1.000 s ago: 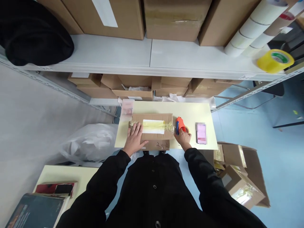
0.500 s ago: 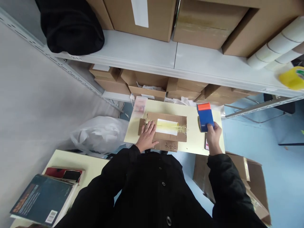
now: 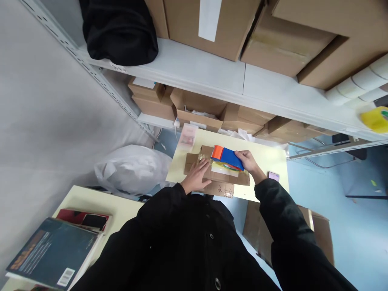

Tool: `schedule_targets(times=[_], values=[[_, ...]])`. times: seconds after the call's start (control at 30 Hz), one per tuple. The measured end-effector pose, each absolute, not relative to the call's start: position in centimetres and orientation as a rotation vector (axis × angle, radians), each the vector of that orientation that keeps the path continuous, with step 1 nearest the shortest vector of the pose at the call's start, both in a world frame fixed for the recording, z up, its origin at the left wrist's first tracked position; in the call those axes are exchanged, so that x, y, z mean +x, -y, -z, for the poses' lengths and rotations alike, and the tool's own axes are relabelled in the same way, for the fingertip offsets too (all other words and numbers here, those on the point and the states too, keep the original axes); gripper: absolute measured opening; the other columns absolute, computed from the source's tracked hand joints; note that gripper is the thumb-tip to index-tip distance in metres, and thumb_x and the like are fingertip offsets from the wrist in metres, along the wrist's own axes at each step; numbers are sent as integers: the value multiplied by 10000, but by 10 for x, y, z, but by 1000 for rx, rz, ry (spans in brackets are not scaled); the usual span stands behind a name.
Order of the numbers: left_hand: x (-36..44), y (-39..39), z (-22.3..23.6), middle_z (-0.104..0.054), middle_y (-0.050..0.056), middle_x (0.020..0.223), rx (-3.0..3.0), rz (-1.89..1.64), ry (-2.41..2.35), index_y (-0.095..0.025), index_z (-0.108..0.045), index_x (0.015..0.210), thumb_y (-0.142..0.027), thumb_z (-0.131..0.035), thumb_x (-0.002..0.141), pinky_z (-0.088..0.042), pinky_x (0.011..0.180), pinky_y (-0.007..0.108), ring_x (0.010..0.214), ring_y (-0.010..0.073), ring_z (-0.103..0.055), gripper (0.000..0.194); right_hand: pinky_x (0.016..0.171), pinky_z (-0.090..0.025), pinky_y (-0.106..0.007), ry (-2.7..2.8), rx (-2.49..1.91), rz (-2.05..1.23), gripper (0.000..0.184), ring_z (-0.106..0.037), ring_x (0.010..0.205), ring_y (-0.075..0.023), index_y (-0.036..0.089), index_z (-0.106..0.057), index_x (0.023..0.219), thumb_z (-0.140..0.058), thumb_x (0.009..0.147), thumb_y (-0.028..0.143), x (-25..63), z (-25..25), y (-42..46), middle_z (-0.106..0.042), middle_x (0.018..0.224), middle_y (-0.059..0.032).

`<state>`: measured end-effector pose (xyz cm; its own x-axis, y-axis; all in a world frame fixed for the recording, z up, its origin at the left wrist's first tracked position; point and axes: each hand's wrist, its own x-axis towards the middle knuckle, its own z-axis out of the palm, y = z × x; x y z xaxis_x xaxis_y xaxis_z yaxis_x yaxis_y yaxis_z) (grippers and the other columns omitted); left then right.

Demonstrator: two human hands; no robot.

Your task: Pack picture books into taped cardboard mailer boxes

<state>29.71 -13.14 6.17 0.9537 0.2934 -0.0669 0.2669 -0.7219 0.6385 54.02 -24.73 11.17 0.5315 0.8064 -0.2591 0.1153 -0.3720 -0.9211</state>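
A flat cardboard piece (image 3: 210, 174) with a white label (image 3: 222, 169) and clear tape lies on the cream table (image 3: 263, 157). My left hand (image 3: 197, 176) rests on its left part, fingers stretched out and apart. My right hand (image 3: 249, 162) grips the blue end of a tape dispenser (image 3: 229, 157), held over the cardboard and partly covering the label. The dispenser's orange end points left, close to my left fingertips. Handwriting shows on a cardboard part (image 3: 223, 189) at the table's near edge.
A phone (image 3: 273, 176) lies at the table's right. Behind stands a shelf (image 3: 194, 60) with cardboard boxes, a black cloth item (image 3: 119, 34) and yellow tape (image 3: 376, 120). Left are a plastic bag (image 3: 133, 167) and books (image 3: 51, 252); an open carton (image 3: 257, 228) sits lower right.
My right hand has brought the tape dispenser leftward from the table's right side to above the cardboard. My left hand stays on the cardboard. The view has shifted slightly.
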Motion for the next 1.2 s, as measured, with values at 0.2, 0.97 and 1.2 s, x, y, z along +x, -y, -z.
schedule_targets(times=[0.2, 0.97, 1.2], values=[[295, 112, -75, -640, 125, 1191, 1933, -447, -611, -175, -602, 1178, -327, -544, 854, -426, 1015, 408, 1135, 249, -581, 362, 415, -202, -237, 781, -1799, -942, 589, -248, 431, -62, 196, -375, 441, -607, 694, 675, 543, -108, 245, -303, 434, 52], [350, 92, -84, -572, -33, 521, 1238, -270, -812, -155, -548, 645, -229, -608, 792, -385, 496, 186, 465, 68, -523, 176, 434, -253, -238, 896, -1794, -1021, 583, -288, 454, -76, 177, -460, 479, -581, 693, 706, 557, -97, 247, -368, 463, 35], [335, 84, -71, -567, -23, 535, 1473, -298, -859, -159, -589, 682, -298, -616, 772, -400, 500, 214, 499, 106, -562, 168, 461, -316, -239, 1058, -1944, -984, 585, -369, 482, -97, 161, -529, 530, -543, 725, 713, 555, -105, 239, -451, 488, 13]])
